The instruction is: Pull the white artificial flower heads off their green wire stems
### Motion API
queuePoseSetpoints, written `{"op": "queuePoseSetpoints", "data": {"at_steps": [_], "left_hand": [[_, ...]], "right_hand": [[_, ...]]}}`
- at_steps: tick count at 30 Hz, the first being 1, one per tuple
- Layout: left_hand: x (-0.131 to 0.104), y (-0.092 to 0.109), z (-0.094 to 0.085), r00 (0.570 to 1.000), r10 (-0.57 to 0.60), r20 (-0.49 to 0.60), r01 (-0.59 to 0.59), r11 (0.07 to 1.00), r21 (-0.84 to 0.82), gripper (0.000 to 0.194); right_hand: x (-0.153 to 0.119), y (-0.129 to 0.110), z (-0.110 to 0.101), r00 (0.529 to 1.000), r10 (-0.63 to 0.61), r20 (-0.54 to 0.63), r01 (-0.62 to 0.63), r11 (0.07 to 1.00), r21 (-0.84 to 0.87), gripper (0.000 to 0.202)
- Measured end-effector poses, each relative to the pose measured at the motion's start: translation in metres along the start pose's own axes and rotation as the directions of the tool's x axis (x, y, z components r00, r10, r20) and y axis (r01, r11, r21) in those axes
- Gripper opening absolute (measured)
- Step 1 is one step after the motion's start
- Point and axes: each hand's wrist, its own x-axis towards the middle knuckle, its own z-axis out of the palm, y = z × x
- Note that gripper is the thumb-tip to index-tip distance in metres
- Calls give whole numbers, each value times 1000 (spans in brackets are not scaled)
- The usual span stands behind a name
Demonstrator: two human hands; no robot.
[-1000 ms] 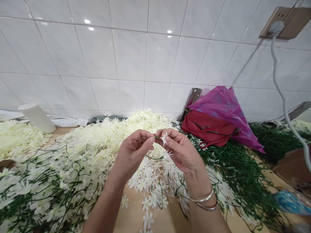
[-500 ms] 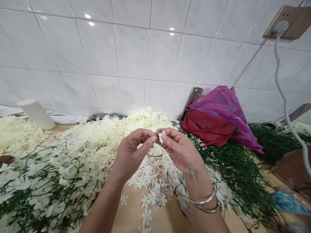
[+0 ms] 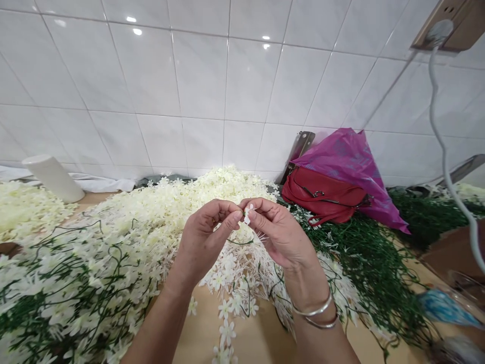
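The white flower has shifted closer to the left hand, whose fingertips pinch a green stem; the right hand pinches the flower before heaped blossoms. The purple bag's bluish print is unreadable.

Pale tiled wall reflects small bright lights.

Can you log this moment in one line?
left hand: pinching thin green plastic-looking stem | right hand: pinching small white flower | below: loose white flowers | right side: red leather-look handbag
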Motion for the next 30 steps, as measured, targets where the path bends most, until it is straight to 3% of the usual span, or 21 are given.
{"op": "queuePoseSetpoints", "data": {"at_steps": [8, 17, 24, 30], "left_hand": [[-1, -2, 6, 1000, 17, -14, -17, 999, -32, 16], [3, -14, 6, 999, -1, -52, 2, 1000, 12, 12], [4, -11, 9, 999, -26, -41, 25, 999, -21, 12], [1, -6, 11, 998, 20, -51, -20, 1000, 9, 12]], "right_hand": [[-2, -4, -3, 1000, 6, -9, -6, 1000, -3, 27], [6, 12, -6, 1000, 19, -22, -17, 998, 67, 28], [10, 13, -21, 992, 103, 67, -114, 975, 192, 26], [6, 6, -26, 988, 79, 131, -102, 978, 180, 26]]}}
